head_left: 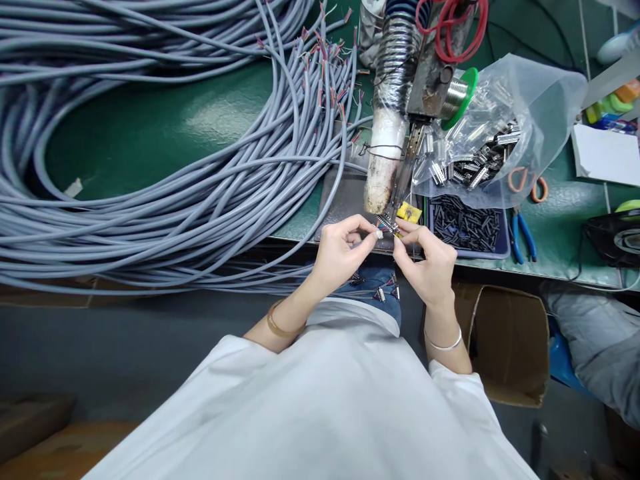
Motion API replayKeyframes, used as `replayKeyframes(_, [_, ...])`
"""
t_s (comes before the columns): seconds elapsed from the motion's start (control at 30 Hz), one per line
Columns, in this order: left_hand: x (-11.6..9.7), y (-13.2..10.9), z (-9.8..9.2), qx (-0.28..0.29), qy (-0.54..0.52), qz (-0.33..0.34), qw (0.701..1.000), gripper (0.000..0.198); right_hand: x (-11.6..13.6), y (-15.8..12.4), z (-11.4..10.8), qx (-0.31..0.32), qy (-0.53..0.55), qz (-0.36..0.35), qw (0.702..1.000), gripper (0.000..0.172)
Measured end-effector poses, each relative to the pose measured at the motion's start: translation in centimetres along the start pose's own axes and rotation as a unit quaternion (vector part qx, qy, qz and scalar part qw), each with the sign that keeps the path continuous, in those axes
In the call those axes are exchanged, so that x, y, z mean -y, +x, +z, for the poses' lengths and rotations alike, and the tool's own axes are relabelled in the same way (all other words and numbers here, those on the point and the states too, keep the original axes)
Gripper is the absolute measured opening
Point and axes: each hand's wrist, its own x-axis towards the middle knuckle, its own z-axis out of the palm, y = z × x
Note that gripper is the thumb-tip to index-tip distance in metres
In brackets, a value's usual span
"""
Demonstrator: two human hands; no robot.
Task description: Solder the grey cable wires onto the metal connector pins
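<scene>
Pinched between the fingertips of the left hand [345,252] and the right hand [428,265] was a small metal connector [388,225], right at the table edge. Just above the grip hung the wrapped soldering rig [393,100]. A blue tray [480,254] sat beside it on the right, and grey cables [150,220] sprawled away left.

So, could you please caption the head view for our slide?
Left hand and right hand pinch a connector beside grey cables.
</scene>
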Motion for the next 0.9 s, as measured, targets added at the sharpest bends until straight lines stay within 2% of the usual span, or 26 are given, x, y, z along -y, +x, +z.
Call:
replayKeyframes(0.37, [-0.60, 0.16, -0.08, -0.016, 0.018, 0.038, 0.999, 0.012, -0.39, 0.91, 0.38, -0.037, -0.016, -0.048, 0.998, 0.007])
replayKeyframes(0.5, [-0.56, 0.18, -0.10, -0.008, 0.003, 0.032, 0.999, 0.015, -0.32, 0.86, 0.23, -0.038, -0.022, -0.063, 0.997, 0.008])
replayKeyframes(0.7, [-0.02, 0.12, 0.05, 0.009, -0.009, 0.011, 1.000, 0.016, -0.60, 0.42, 0.14, -0.027, -0.024, -0.054, 0.998, 0.010])
replayKeyframes(0.9, [-0.25, 0.25, -0.02, 0.006, 0.012, 0.026, 1.000, 0.013, -0.93, 0.52, 0.44, -0.033, -0.013, -0.043, 0.998, 0.007])
